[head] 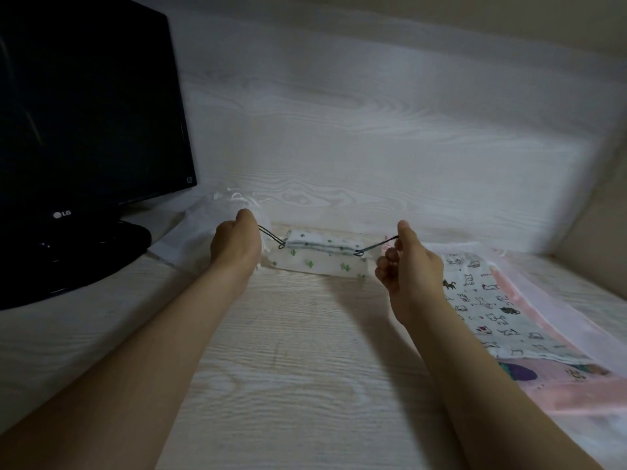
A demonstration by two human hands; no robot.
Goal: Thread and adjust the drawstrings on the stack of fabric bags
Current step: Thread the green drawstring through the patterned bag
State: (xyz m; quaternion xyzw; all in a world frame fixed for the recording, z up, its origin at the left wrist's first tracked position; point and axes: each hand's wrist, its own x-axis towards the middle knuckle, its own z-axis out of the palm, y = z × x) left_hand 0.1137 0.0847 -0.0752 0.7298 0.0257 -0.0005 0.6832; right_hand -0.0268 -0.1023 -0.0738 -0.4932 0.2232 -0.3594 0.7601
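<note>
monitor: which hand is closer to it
Left. The left hand grips a cord just right of the monitor; the right hand is farther right, past the cactus bag.

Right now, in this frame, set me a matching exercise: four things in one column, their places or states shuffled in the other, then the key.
1. cactus-print bag
2. cat-print bag
3. LG monitor
4. black drawstring

A. far left on the desk
B. pulled taut by the left hand and right hand
C. lying flat at the right
D. gathered between the hands

Pairs: 1-D, 2-C, 3-A, 4-B.
</note>
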